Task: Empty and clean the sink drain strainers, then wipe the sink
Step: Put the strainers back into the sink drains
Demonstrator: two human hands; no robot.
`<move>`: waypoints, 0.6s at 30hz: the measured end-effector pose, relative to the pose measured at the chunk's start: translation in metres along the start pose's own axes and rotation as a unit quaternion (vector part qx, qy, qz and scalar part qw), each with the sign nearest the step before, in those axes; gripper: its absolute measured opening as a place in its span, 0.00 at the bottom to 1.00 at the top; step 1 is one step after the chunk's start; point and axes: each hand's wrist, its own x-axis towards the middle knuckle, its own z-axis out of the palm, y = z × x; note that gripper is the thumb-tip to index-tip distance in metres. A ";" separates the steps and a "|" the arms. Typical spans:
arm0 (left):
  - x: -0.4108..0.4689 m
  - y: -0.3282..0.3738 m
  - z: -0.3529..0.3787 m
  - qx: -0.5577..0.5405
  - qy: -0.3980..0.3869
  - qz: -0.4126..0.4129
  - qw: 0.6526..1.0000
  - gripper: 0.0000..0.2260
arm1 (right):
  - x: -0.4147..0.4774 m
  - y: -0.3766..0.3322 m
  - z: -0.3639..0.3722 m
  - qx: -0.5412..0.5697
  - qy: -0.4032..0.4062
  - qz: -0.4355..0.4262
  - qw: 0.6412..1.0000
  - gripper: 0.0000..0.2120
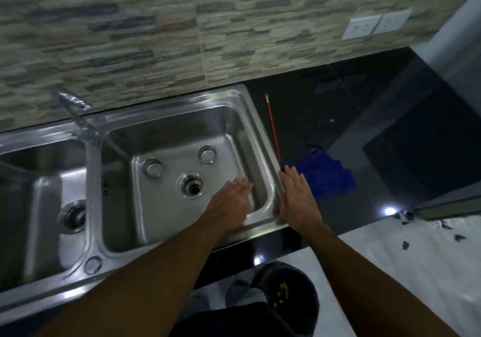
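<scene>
A steel double sink (242, 97) is set into a black counter. In the right basin, two round strainers lie on the floor: one (153, 168) at the left, one (207, 154) further back. Between them is the open drain hole (191, 188). The left basin's drain (74, 215) looks dark; what sits in it is unclear. My left hand (231, 203) hovers flat and blurred over the right basin's near right corner, holding nothing. My right hand (296, 196) lies flat, fingers straight, over the sink's right rim. A blue cloth (330, 177) lies on the counter just right of that hand.
A chrome tap (74, 107) stands behind the divider between the basins. A thin red stick (273, 128) lies on the black counter (390, 133) beside the sink. A dark bin (286, 295) with yellow scraps stands on the floor below. Two wall sockets (374, 25) are at the back right.
</scene>
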 end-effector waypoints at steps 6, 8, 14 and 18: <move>-0.063 -0.084 -0.017 -0.028 0.034 -0.064 0.997 0.25 | 0.018 -0.083 0.046 0.007 -0.054 -0.067 0.996 0.34; -0.078 -0.110 -0.024 -0.028 0.077 -0.067 0.994 0.23 | 0.027 -0.108 0.062 -0.011 -0.074 -0.085 0.994 0.36; -0.101 -0.183 -0.025 -0.080 0.046 -0.174 0.980 0.24 | 0.053 -0.175 0.099 -0.080 -0.138 -0.104 0.982 0.34; -0.108 -0.218 -0.036 -0.058 0.043 -0.186 0.980 0.26 | 0.073 -0.203 0.109 -0.114 -0.176 -0.102 0.972 0.31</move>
